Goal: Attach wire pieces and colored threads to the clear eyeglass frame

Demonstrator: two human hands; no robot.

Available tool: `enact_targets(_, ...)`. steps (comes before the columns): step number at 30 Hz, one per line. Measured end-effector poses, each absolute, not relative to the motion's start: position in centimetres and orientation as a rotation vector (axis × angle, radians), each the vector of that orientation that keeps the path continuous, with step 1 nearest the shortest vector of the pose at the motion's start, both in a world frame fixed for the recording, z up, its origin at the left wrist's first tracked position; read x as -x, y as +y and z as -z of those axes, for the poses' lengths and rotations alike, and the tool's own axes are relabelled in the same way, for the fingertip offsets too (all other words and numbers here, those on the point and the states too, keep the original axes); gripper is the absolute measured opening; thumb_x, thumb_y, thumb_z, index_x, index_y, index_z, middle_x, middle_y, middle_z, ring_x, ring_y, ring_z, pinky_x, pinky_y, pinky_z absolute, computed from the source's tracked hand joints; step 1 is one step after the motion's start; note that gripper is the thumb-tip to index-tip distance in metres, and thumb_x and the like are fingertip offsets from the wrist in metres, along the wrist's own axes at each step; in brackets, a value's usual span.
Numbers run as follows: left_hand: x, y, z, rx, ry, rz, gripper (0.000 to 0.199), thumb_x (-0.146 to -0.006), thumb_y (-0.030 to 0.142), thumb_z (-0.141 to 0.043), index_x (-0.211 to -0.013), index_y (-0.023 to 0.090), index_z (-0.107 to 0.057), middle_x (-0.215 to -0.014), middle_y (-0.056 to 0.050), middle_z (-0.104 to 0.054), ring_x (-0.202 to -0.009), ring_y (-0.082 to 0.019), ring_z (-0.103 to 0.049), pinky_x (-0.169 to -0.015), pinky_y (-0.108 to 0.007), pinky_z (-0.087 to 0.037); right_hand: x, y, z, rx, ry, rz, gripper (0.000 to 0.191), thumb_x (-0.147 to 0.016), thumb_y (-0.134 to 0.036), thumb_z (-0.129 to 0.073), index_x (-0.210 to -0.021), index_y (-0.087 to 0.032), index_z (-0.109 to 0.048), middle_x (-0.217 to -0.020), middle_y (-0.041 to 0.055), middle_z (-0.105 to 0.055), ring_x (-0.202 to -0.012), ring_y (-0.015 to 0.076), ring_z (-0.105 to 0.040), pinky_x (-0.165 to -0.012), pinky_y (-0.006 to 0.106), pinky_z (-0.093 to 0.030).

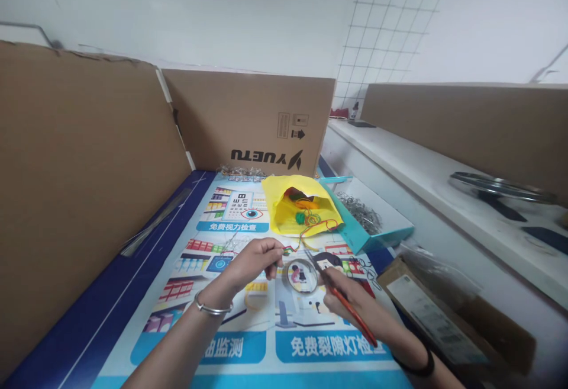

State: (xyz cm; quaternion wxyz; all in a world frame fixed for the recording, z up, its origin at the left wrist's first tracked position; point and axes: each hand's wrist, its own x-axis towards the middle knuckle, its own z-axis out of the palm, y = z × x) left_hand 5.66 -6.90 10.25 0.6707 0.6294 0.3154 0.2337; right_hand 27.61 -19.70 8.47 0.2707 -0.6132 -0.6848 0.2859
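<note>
My left hand [261,257] is closed in a pinch on the end of a thin multicoloured cord [298,247], which runs back to a yellow bag [277,211]. Inside the bag's open mouth lies a tangle of green, orange and dark red cord [306,208]. In my right hand [348,291] is a red-handled tool [355,315] with a narrow dark tip pointing toward the cord; its exact kind is unclear. Between the hands is a round, clear-looking ring [302,275]. Whether a hand touches the ring cannot be made out.
A teal box [373,238] of tangled metal pieces stands right of the bag. More wire-like pieces [242,171] lie at the back. Cardboard panels [248,116] border the printed mat [231,347]. An opened carton [439,312] sits at lower right, below a white ledge [399,158].
</note>
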Motion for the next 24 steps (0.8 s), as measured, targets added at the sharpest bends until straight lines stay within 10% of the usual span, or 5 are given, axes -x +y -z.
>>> enact_targets(7,-5.5,-6.9,-10.5,-1.444,0.695,-0.531,0.029,-0.077,0.041,-0.058,-0.071,0.013,-0.053,-0.067,0.001,-0.058,-0.045,-0.005,-0.05,-0.046,-0.018,-0.035,-23.8,-19.2,-9.1,1.361,-1.618,-1.422,0.029,-0.089,-0.048,-0.044,-0.096,-0.02,-0.047,-0.078,-0.0013,-0.049,-0.066,0.0101,-0.051,-0.059,0.022,-0.043)
enact_targets(24,-6.5,-7.5,-9.5,-1.511,0.739,-0.417,0.027,-0.077,0.041,-0.053,-0.071,0.014,-0.052,-0.062,0.001,-0.056,-0.042,-0.007,-0.05,-0.042,-0.019,-0.036,-23.0,-16.8,-6.0,1.238,-1.734,-0.92,0.02,-0.091,-0.039,-0.043,-0.09,-0.019,-0.047,-0.086,0.0017,-0.047,-0.076,0.0142,-0.045,-0.068,0.028,-0.039)
